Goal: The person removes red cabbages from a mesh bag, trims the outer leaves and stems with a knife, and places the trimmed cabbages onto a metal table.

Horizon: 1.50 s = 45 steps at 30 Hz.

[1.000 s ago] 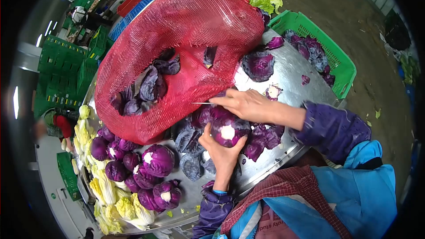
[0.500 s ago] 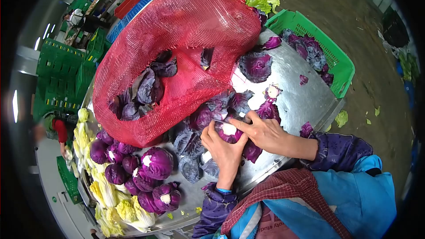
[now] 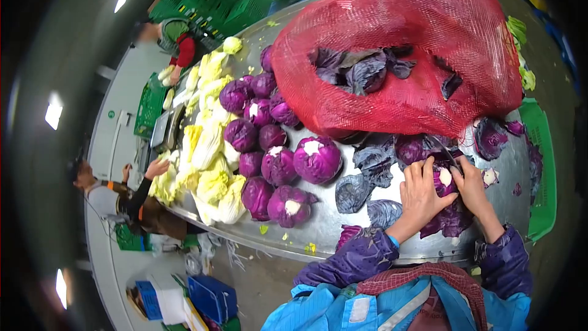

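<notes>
My left hand is wrapped round the near left side of a red cabbage with a white cut stem. The fingers of my right hand close on a knife, whose thin blade runs along the far side of that cabbage. The knife's handle is hidden in the hand. Loose purple leaves lie under the hands. Dull outer leaves are spread to the left. Just beyond, a red mesh sack lies torn open with dark cabbage leaves showing inside.
Trimmed red cabbages are grouped on the metal table, beside a row of Chinese cabbages. A green crate stands at the right edge. Two people work along the far left side, near stacked green crates.
My view has swung to the left, so the table's left side and a second co-worker now show. Both hands stay at the cabbage, and the knife blade now points away from me.
</notes>
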Available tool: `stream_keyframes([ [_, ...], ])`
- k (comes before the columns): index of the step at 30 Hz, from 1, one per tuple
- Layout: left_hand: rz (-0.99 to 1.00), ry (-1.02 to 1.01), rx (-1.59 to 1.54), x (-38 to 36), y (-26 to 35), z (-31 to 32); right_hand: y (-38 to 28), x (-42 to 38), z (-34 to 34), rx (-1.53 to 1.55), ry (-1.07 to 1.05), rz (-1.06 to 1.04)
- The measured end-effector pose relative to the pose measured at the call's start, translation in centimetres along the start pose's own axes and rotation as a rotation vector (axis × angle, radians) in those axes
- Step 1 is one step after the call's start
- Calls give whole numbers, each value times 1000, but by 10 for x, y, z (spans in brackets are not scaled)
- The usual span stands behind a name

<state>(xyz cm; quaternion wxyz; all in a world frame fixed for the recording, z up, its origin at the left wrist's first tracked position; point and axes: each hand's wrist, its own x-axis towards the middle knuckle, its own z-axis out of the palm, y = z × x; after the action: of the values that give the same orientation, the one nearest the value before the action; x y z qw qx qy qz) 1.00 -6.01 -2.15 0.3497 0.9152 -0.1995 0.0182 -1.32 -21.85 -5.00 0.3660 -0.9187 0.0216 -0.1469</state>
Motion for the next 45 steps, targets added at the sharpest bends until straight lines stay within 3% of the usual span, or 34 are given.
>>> stream_keyframes([
  [4,2,-66,-18,-11,0,-7,54,-4,6,-8,-18,317],
  [5,28,-62,-80,-17,-9,-6,49,-8,4,-23,17,220],
  [8,86,-55,-290,-19,-43,-14,10,-7,-8,127,10,260],
  [10,-2,9,-249,-26,-52,-25,-12,-8,-8,212,71,122],
  [12,-227,80,-477,-37,-59,-27,-38,-11,-15,232,-33,253],
  [14,-590,-85,-810,-39,-67,-31,-51,-17,-13,257,-50,284],
  [16,-444,-23,-538,-39,-83,-15,-67,-24,-15,348,-70,186],
  [18,-442,-71,-600,-32,-80,-19,-67,-28,-22,291,-185,198],
  [20,-473,-78,-583,-29,-72,-25,-33,-25,-33,95,-60,170],
  [22,-396,-76,-489,-31,-78,-19,1,-22,-47,-10,-25,418],
  [24,-233,-134,-347,-30,-59,-30,27,-20,-55,-144,-1,504],
  [28,-59,-215,-299,-29,-45,-29,-27,-22,-65,-141,60,218],
  [30,-19,-243,-308,-27,-42,-27,-44,-30,-53,-93,-127,125],
  [33,-62,-260,-298,-28,-42,-26,-53,-41,-39,60,-148,-8],
  [38,-130,-250,-323,-26,-33,-28,-63,-42,-46,-18,-301,-39],
  [40,-164,-258,-349,-25,-32,-28,-60,-36,-47,-205,-342,-111],
  [43,-118,-253,-266,-25,-37,-23,-55,-30,-45,-208,-359,-134],
  [45,71,-199,-150,-25,-38,-17,-57,-22,-39,-232,-374,-113],
])
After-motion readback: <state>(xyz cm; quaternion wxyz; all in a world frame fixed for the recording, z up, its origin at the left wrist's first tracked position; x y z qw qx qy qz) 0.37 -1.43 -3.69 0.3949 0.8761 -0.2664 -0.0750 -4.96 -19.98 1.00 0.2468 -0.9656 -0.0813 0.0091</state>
